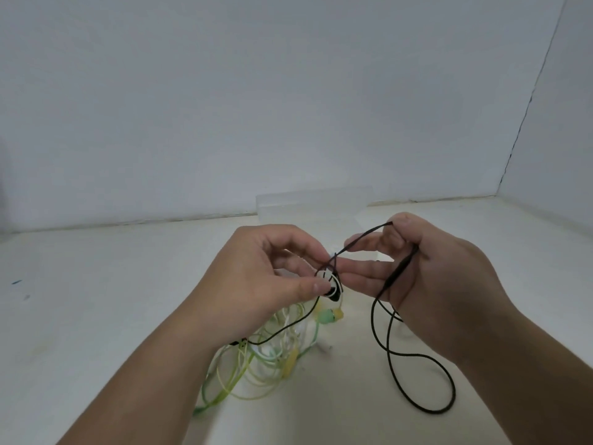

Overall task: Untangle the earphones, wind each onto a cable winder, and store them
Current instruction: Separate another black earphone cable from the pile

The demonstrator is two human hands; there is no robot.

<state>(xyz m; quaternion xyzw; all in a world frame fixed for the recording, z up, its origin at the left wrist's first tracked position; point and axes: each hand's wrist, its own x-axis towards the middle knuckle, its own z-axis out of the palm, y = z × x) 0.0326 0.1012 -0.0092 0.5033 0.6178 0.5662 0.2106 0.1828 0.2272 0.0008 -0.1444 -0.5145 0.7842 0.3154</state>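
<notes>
Winding of black earphone cable (389,350) onto white cable winder (327,282) appears under way. Left hand (256,284) pinches the winder between thumb and fingers. Right hand (433,277) is curled round the cable, feeding a strand across.

Risks:
- The cable's other end lies across the green-yellow earphone tangle (256,364) on the table (96,284). A pull could snag it there.
- The small winder could slip from the pinch.
</notes>
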